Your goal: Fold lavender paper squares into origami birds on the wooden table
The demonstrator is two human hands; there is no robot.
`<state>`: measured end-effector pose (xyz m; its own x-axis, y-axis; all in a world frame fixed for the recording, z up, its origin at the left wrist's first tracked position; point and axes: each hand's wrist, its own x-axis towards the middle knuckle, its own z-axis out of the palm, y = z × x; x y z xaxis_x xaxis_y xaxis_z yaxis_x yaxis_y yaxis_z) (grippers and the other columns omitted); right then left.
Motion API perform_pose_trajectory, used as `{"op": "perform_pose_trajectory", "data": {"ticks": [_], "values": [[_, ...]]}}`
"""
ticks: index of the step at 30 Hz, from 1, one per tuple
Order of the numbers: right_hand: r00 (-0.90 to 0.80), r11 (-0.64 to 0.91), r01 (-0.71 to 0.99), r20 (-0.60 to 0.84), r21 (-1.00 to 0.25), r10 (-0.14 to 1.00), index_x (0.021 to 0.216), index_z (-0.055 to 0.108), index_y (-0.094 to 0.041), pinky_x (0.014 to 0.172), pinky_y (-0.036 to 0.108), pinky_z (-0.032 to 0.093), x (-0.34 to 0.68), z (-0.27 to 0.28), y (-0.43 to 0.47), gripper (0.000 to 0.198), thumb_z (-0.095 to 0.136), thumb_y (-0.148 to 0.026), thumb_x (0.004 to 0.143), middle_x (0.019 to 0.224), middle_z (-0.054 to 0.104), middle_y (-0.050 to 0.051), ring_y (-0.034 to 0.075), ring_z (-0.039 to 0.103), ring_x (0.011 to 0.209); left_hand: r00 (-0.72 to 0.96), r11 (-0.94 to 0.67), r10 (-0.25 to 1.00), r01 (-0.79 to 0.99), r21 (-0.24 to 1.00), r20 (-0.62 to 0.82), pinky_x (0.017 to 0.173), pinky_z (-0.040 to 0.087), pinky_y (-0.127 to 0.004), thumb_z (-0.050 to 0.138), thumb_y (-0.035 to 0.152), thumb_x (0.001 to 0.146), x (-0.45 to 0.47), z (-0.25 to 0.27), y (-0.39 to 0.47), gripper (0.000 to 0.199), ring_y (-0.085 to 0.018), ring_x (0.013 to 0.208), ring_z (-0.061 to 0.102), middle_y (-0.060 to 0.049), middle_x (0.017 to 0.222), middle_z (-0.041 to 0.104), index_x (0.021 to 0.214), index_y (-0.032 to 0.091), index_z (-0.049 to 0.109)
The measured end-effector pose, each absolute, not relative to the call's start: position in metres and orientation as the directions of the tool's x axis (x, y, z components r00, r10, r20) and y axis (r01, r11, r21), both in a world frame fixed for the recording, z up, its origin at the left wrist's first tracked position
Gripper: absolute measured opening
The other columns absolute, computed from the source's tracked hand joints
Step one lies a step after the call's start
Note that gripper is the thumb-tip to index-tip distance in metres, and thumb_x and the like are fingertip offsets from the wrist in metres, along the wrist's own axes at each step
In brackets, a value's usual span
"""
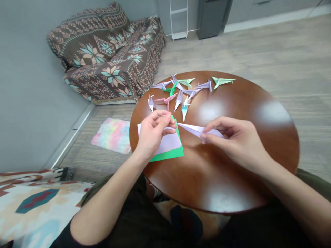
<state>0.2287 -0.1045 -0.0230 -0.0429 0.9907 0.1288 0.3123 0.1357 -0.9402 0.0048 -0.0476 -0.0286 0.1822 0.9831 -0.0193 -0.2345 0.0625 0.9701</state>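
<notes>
My right hand (232,137) pinches a long, narrow piece of folded lilac paper (191,128) between thumb and fingers, just above the table. The paper's thin point reaches left to the fingertips of my left hand (157,129). That hand is closed, thumb against fingers; whether the point is between them is hidden. Beneath my left hand lies a stack of lilac sheets (168,144) and green sheets (178,152). Beyond my hands stand several folded paper cranes, among them a pink one (167,100), a teal and white one (184,108) and a pale green one (221,81).
Everything rests on a round, glossy brown table (248,113) in front of my lap. Behind it on the left is a sofa with a patterned cover (116,65). A fluffy pastel mat (112,135) lies on the floor. A dark grey cabinet (210,19) stands at the back.
</notes>
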Motion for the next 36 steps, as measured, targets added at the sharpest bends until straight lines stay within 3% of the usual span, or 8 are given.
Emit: {"op": "perform_pose_trajectory", "data": {"ticks": [3, 5, 12, 19, 22, 28, 36], "values": [[-0.029, 0.157, 0.304, 0.156, -0.94, 0.987, 0.085, 0.076, -0.022, 0.053, 0.026, 0.046, 0.226, -0.024, -0.106, 0.008, 0.08, -0.027, 0.083, 0.071, 0.077, 0.001, 0.017, 0.067, 0.06, 0.39, 0.209, 0.911, -0.153, 0.966, -0.135, 0.051, 0.055, -0.018, 0.087, 0.041, 0.076, 0.013, -0.031, -0.059, 0.033, -0.01, 0.06, 0.066, -0.001, 0.072, 0.071, 0.087, 0.014, 0.072], [-0.058, 0.185, 0.321, 0.175, -0.929, 0.983, 0.088, 0.077, -0.022, 0.057, 0.028, 0.049, 0.224, -0.026, -0.107, 0.009, 0.08, -0.03, 0.084, 0.075, 0.078, 0.001, 0.018, 0.07, 0.064, 0.438, 0.232, 0.883, -0.097, 0.968, -0.167, 0.05, 0.054, -0.019, 0.088, 0.041, 0.076, 0.02, -0.036, -0.067, 0.033, -0.01, 0.054, 0.065, -0.001, 0.069, 0.071, 0.085, 0.014, 0.073], [-0.098, 0.229, 0.38, 0.207, -0.896, 0.973, 0.101, 0.078, -0.021, 0.07, 0.033, 0.057, 0.223, -0.034, -0.108, 0.018, 0.078, -0.033, 0.087, 0.093, 0.083, 0.005, 0.023, 0.075, 0.076, 0.341, 0.279, 0.915, -0.15, 0.949, -0.215, 0.066, 0.064, -0.027, 0.091, 0.043, 0.071, 0.031, -0.045, -0.075, 0.037, -0.014, 0.061, 0.071, -0.005, 0.07, 0.076, 0.076, 0.012, 0.072], [-0.11, 0.228, 0.385, 0.201, -0.894, 0.973, 0.105, 0.078, -0.02, 0.073, 0.033, 0.06, 0.223, -0.031, -0.108, 0.018, 0.073, -0.029, 0.091, 0.099, 0.084, 0.005, 0.023, 0.078, 0.082, 0.258, 0.266, 0.944, -0.229, 0.937, -0.205, 0.067, 0.063, -0.022, 0.088, 0.041, 0.076, 0.034, -0.046, -0.08, 0.032, -0.013, 0.067, 0.074, -0.002, 0.071, 0.075, 0.076, 0.015, 0.069], [-0.106, 0.208, 0.342, 0.182, -0.916, 0.978, 0.101, 0.078, -0.02, 0.073, 0.032, 0.061, 0.221, -0.031, -0.107, 0.014, 0.069, -0.025, 0.092, 0.095, 0.084, 0.005, 0.022, 0.078, 0.08, 0.214, 0.252, 0.955, -0.233, 0.939, -0.204, 0.064, 0.063, -0.021, 0.087, 0.041, 0.076, 0.035, -0.046, -0.081, 0.031, -0.013, 0.065, 0.073, -0.001, 0.07, 0.075, 0.078, 0.016, 0.069], [-0.051, 0.137, 0.295, 0.127, -0.946, 0.991, 0.091, 0.077, -0.019, 0.062, 0.028, 0.058, 0.217, -0.034, -0.107, 0.008, 0.071, -0.024, 0.089, 0.084, 0.083, 0.006, 0.02, 0.077, 0.069, 0.315, 0.311, 0.92, -0.23, 0.922, -0.232, 0.064, 0.061, -0.019, 0.094, 0.034, 0.068, 0.038, -0.046, -0.084, 0.032, -0.012, 0.067, 0.073, -0.003, 0.071, 0.076, 0.074, 0.013, 0.07], [-0.044, 0.066, 0.182, 0.059, -0.981, 0.997, 0.086, 0.074, -0.019, 0.063, 0.022, 0.057, 0.214, -0.031, -0.108, 0.003, 0.075, -0.021, 0.085, 0.079, 0.08, 0.003, 0.017, 0.076, 0.069, 0.266, 0.314, 0.933, -0.263, 0.912, -0.244, 0.06, 0.058, -0.017, 0.095, 0.03, 0.066, 0.039, -0.046, -0.084, 0.031, -0.009, 0.058, 0.068, -0.001, 0.063, 0.073, 0.068, 0.013, 0.069]]}}
